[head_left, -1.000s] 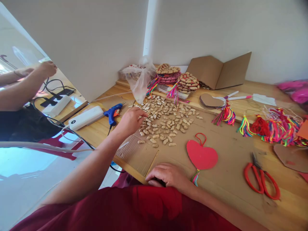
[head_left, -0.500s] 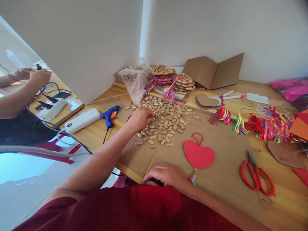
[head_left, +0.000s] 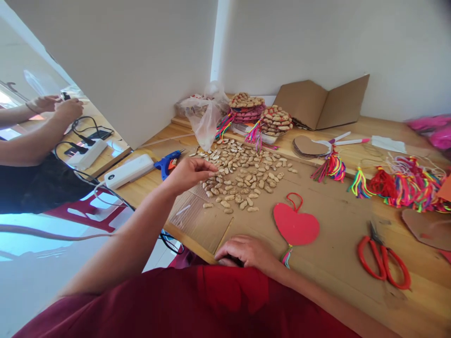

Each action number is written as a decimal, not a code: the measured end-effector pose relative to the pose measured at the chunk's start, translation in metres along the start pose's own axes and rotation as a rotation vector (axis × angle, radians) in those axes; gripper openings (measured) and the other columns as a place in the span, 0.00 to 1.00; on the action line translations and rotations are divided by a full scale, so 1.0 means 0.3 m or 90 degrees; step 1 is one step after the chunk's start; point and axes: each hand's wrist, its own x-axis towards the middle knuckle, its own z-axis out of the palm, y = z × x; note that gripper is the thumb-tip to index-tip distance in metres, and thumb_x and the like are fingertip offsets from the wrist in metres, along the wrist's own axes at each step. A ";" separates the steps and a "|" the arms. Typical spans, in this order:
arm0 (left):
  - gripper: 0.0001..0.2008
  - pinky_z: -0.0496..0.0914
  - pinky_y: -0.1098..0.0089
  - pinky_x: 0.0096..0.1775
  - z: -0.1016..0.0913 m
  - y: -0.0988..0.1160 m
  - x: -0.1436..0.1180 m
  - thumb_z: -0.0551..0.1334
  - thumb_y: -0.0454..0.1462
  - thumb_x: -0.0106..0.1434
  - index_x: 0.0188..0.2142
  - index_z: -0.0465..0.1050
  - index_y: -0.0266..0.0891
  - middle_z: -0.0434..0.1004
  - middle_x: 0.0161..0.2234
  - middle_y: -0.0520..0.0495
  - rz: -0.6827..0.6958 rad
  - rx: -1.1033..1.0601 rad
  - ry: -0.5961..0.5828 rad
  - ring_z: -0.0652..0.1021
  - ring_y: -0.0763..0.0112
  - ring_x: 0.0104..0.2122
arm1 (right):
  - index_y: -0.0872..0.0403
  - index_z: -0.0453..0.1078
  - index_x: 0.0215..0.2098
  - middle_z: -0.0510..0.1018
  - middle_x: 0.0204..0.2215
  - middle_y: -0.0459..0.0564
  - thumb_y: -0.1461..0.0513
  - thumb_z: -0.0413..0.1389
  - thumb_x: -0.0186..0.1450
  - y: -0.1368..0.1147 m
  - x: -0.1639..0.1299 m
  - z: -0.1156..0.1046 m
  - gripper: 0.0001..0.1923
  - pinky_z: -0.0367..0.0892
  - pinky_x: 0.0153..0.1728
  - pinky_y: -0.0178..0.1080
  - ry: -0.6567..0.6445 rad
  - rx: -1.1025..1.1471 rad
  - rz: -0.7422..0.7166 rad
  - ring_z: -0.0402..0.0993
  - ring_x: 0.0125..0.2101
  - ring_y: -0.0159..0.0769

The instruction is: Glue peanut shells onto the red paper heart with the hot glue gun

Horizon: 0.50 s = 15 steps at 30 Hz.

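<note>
Over the scattered pile of tan peanut shells, my left hand hovers with fingers loosely curled, seemingly pinching one shell; I should grip lightly while my right hand rests flat-fingered on the desk.

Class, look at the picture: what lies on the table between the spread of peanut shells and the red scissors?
In the head view, a red heart with a loop lies between the peanut shells and the red scissors.
</note>
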 end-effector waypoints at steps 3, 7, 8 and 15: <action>0.13 0.70 0.73 0.34 -0.026 0.022 -0.100 0.70 0.42 0.57 0.38 0.82 0.38 0.83 0.33 0.48 -0.024 0.039 -0.110 0.77 0.73 0.30 | 0.53 0.77 0.39 0.81 0.32 0.48 0.62 0.54 0.69 -0.010 0.003 -0.011 0.09 0.66 0.38 0.33 -0.030 0.001 0.018 0.75 0.34 0.33; 0.08 0.69 0.74 0.36 0.019 0.036 -0.205 0.68 0.40 0.59 0.36 0.82 0.40 0.83 0.32 0.51 -0.013 0.114 -0.166 0.78 0.73 0.31 | 0.53 0.77 0.38 0.81 0.32 0.49 0.63 0.53 0.69 -0.026 0.004 -0.018 0.09 0.66 0.38 0.34 0.001 0.010 0.005 0.75 0.34 0.33; 0.07 0.69 0.73 0.36 0.040 0.034 -0.220 0.68 0.40 0.59 0.36 0.82 0.40 0.83 0.32 0.51 -0.007 0.129 -0.172 0.78 0.72 0.32 | 0.53 0.77 0.38 0.81 0.32 0.49 0.63 0.53 0.69 -0.029 0.003 -0.019 0.10 0.66 0.38 0.34 0.008 0.010 0.003 0.75 0.34 0.34; 0.05 0.68 0.72 0.37 0.128 0.022 -0.258 0.66 0.36 0.61 0.34 0.82 0.42 0.83 0.33 0.53 -0.013 0.207 -0.095 0.79 0.72 0.33 | 0.54 0.78 0.38 0.81 0.32 0.49 0.64 0.54 0.68 -0.030 0.002 -0.019 0.09 0.67 0.37 0.33 0.011 0.006 -0.002 0.76 0.34 0.34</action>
